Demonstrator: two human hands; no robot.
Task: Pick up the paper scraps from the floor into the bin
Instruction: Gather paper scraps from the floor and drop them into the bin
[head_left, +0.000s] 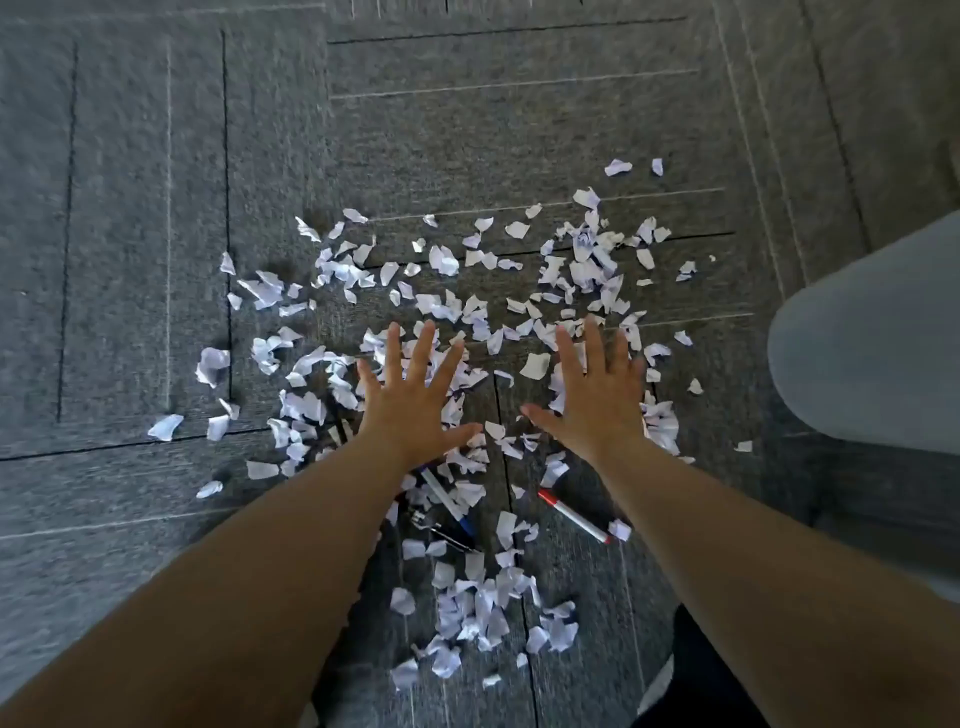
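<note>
Several torn white paper scraps (441, 260) lie scattered over the grey carpet floor, thickest in the middle of the view and in a smaller heap (483, 608) nearer to me. My left hand (410, 400) is stretched out palm down over the scraps, fingers spread, holding nothing. My right hand (597, 395) is beside it in the same pose, fingers apart and empty. Scraps under both palms are hidden. A pale grey rounded object (872, 353) at the right edge may be the bin; I cannot tell.
A white marker with red ends (574, 517) lies among the scraps below my right wrist. A few pens (447, 512) lie under my left forearm. Dark trousers (706, 675) show at the bottom right. Carpet tiles with seam lines (156, 208) surround the pile.
</note>
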